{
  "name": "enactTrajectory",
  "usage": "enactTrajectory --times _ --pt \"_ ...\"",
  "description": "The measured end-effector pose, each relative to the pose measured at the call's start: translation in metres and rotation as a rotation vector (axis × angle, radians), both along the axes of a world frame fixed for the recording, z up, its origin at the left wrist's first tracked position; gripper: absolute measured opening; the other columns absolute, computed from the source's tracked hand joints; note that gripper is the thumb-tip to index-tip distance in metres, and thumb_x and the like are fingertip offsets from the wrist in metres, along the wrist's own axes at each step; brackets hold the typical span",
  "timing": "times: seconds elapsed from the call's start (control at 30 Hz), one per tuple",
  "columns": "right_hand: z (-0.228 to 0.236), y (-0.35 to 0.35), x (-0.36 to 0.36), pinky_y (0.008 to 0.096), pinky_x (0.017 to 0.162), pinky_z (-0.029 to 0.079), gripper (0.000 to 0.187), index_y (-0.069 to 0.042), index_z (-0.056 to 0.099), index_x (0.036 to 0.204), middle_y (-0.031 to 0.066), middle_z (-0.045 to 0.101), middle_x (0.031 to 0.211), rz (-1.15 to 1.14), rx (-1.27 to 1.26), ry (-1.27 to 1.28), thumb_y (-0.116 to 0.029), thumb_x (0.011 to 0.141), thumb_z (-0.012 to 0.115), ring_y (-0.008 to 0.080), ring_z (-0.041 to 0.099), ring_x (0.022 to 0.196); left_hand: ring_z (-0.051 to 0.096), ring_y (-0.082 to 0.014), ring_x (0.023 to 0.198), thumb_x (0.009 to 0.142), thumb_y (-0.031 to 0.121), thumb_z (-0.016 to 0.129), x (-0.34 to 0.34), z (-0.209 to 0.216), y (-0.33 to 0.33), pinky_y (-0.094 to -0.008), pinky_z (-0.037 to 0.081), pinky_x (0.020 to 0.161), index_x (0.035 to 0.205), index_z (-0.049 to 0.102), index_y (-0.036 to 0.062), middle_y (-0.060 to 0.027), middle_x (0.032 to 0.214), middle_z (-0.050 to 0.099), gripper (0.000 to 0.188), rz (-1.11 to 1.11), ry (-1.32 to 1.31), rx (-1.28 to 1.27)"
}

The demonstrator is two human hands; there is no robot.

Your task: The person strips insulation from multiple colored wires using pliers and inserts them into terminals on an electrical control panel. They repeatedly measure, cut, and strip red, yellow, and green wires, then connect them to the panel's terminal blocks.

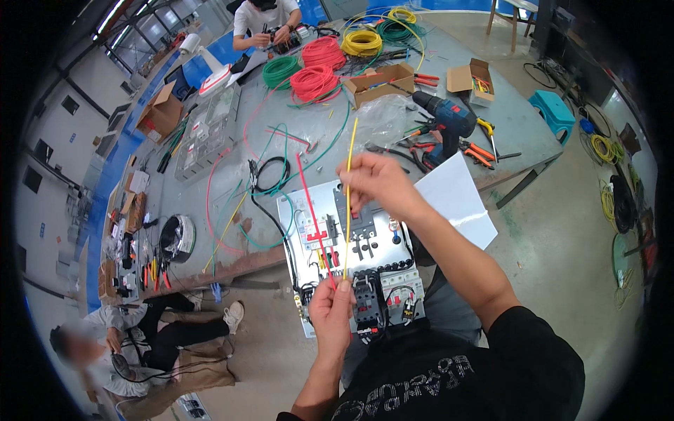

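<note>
Over a metal mounting plate (289, 210) fitted with electrical parts, my left hand (331, 312) is closed, pinching the lower parts of a yellow wire (348, 224) and a red wire (314, 214). Higher up, the fingers of my right hand (375, 184) close around the yellow wire, which sticks up past them. The red wire's upper end stands free to the left. Beneath the wires sit a small breaker with red levers (317, 237) and a larger dark breaker (361, 223). A black contactor (368, 302) is just right of my left hand. The wires' lower ends are hidden.
The grey table (232, 210) holds wire coils (319, 83), a cordless drill (446, 116), pliers (477, 153), open cardboard boxes (382, 81) and a white sheet (456, 200). One person works across the table; another sits at the lower left. A teal stool (552, 112) stands right.
</note>
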State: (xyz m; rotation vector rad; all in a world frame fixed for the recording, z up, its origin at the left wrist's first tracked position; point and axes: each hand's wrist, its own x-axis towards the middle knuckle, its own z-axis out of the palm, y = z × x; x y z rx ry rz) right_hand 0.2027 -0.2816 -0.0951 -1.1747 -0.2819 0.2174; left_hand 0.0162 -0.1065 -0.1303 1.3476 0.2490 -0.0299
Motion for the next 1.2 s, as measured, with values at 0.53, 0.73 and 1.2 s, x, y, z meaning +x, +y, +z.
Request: enactTrajectory --times 0.53,0.73,1.2 --pt "-0.009 0.028 -0.037 0.0231 0.056 0.055 0.023 0.005 0.066 0.11 0.0054 0.068 0.077 0.021 -0.12 0.003 -0.013 0.097 0.065 0.009 0.066 0.061 0.03 -0.0005 0.052 0.106 0.024 0.055 0.002 0.004 0.023 -0.0202 0.021 0.046 0.103 0.064 0.0043 0.008 0.063 0.042 0.022 -0.153 0.011 0.04" --pt "0.003 0.015 0.0 0.0245 0.053 0.056 0.019 0.004 0.068 0.103 0.007 0.068 0.074 -0.074 -0.14 -0.045 -0.013 0.096 0.066 0.0107 0.066 0.058 0.035 -0.0021 0.062 0.105 0.018 0.055 -0.004 0.003 0.023 -0.02 0.027 0.055 0.101 0.064 0.001 0.0076 0.069 0.043 0.02 -0.116 0.009 0.069" --pt "0.007 0.004 0.032 0.0248 0.055 0.052 0.022 0.0 0.066 0.106 0.0052 0.067 0.079 -0.074 0.114 0.017 -0.02 0.098 0.067 0.0099 0.062 0.057 0.029 -0.0041 0.05 0.108 0.022 0.048 0.0 0.014 0.024 -0.0225 0.023 0.046 0.111 0.06 0.0029 0.0027 0.063 0.043 0.023 -0.229 0.094 -0.377"
